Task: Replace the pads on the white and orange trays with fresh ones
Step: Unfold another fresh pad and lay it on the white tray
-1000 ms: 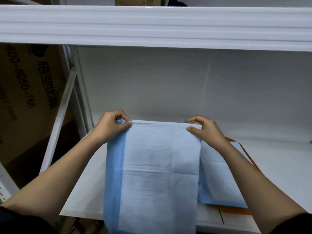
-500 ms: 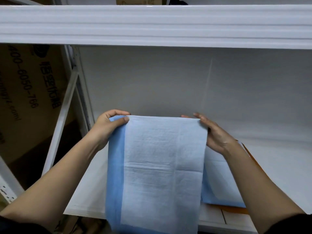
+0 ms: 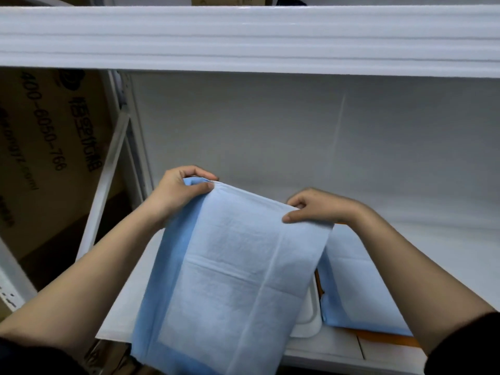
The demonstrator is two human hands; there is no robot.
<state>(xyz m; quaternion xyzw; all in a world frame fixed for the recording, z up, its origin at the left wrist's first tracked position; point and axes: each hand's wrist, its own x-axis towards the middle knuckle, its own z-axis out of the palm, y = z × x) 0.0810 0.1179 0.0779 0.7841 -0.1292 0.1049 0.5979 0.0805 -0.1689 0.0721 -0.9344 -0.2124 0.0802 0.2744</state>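
Overhead, white shelf beam [image 3: 243,39]; below — left hand [image 3: 178,192], right hand [image 3: 319,207] pinching blue pad [image 3: 230,274], hiding white tray [image 3: 308,318] — cardboard box [image 3: 48,147] leftward.

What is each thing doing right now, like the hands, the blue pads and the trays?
left hand: pinching the held pad's top left corner
right hand: pinching its top right corner
held blue pad: lifted, partly unfolded, hanging down
white tray: mostly hidden behind the pad
orange tray: already covered by second blue pad
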